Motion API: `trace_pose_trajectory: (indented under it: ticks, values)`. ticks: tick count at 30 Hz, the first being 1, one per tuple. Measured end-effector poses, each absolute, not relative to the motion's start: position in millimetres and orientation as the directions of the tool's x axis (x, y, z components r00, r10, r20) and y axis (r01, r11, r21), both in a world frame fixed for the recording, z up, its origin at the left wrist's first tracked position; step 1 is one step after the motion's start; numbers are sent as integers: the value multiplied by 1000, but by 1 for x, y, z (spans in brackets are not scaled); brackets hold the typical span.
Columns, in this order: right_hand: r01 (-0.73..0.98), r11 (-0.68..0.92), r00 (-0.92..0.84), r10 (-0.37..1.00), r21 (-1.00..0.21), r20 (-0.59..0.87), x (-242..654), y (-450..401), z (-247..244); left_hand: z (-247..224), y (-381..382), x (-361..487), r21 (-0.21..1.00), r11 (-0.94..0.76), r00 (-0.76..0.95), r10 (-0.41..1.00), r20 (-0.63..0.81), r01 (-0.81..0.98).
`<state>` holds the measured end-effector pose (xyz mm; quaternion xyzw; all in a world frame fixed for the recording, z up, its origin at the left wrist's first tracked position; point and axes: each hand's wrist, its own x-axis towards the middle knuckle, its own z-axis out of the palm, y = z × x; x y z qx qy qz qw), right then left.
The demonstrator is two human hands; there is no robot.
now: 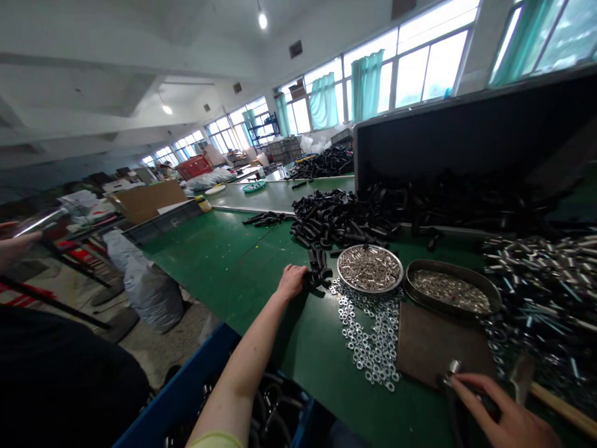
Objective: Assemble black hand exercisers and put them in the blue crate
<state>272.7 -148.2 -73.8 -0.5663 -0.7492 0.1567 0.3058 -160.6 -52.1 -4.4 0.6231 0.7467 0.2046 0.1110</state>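
Observation:
My left hand reaches out over the green table, its fingers curled onto a small cluster of black curved parts. Which one it grips is partly hidden by the fingers. Low on the right, my right hand is closed on a black part with a shiny metal sleeve at its upper end. That part is above the near edge of a brown square plate. Loose metal nuts are spread between the two hands. Behind them stands a round dish of small metal pins.
An oval tin holds more small metal pieces. Bolts and sleeves heap up at right, beside a wooden handle. A black-parts pile lies behind. A blue crate stands below the table edge; another person's hand is at left.

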Motion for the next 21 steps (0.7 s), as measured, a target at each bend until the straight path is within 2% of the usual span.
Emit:
trace_pose_trajectory:
  ticks: [4, 6, 8, 9, 11, 13, 17, 21]
  values:
    - [707, 232, -86, 966, -668, 244, 267, -151, -55, -5, -84, -138, 559, 123, -239, 961, 140, 820]
    - [647, 201, -32, 971, -736, 236, 263, -153, -44, -3, -105, -112, 721, 74, -234, 964, 125, 689]
    - [585, 180, 24, 971, -791, 238, 254, -156, -30, 2, -128, -77, 957, 18, -190, 981, 39, 291]
    - [557, 177, 45, 969, -811, 242, 249, -158, -22, 5, -140, -57, 996, 30, -151, 988, -18, 80]
    - [496, 195, 59, 965, -846, 257, 236, -165, -6, 12, -161, -17, 973, 116, -32, 992, -125, -197]
    - [439, 238, 55, 955, -867, 290, 225, -174, 9, 17, -178, 19, 918, 236, 97, 972, -216, -319]
    - [410, 344, 42, 918, -845, 395, 214, -189, 27, 21, -196, 62, 835, 360, 221, 931, -291, -416]
    - [462, 447, -39, 873, -766, 485, 218, -193, 28, 24, -201, 77, 818, 409, 269, 908, -322, -404]
